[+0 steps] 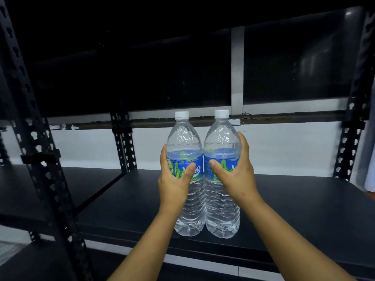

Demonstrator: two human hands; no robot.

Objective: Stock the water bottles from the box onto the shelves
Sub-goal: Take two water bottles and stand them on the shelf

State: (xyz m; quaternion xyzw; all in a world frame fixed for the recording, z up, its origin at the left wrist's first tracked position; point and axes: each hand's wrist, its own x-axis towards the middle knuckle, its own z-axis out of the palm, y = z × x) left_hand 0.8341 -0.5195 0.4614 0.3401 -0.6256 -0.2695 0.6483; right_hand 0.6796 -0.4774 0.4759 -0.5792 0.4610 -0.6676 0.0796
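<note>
Two bare forearms, no sleeves in view up to the frame edge; no watch, bands or rings visible on wrists or fingers; no gloves. Left hand (174, 179) & right hand (235, 175): both bare; short, unpainted thumbnails; thumbs & knuckles show plainly, other fingertips mostly hidden; rest of body out of view.

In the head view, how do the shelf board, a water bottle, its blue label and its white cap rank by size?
1. shelf board
2. water bottle; the other bottle looks alike
3. blue label
4. white cap
</note>
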